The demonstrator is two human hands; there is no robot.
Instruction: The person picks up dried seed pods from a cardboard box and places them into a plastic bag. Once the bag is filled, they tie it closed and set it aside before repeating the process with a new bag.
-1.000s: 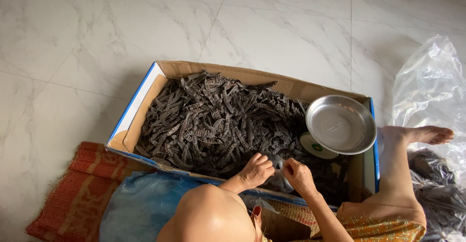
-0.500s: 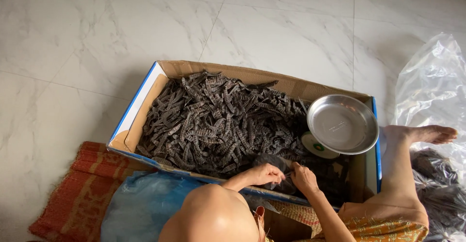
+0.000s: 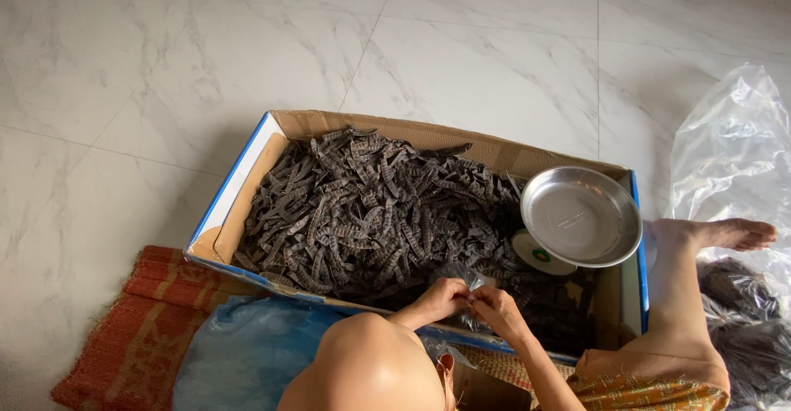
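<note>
Head view, looking down on a seated person at a cardboard box [image 3: 247,184] on a marble floor [image 3: 124,57]. Left hand [image 3: 442,298] and right hand [image 3: 497,308] meet at the box's near edge, fingertips pinched together on a small clear bag [image 3: 463,277]; both hands closed around its plastic, bag crumpled and rising just above the fingers. Whether anything is inside the bag cannot be told. Box heaped with dark dried pods [image 3: 362,205], filling most of it. At the box's right end, a steel pan [image 3: 581,217] sits atop a scale [image 3: 535,254], tilted slightly. Bare leg and foot [image 3: 729,233] stretch right of the box, beside a large clear plastic sack [image 3: 729,147]. Blue bag [image 3: 247,353] lies over a red woven mat [image 3: 124,337], near left.
</note>
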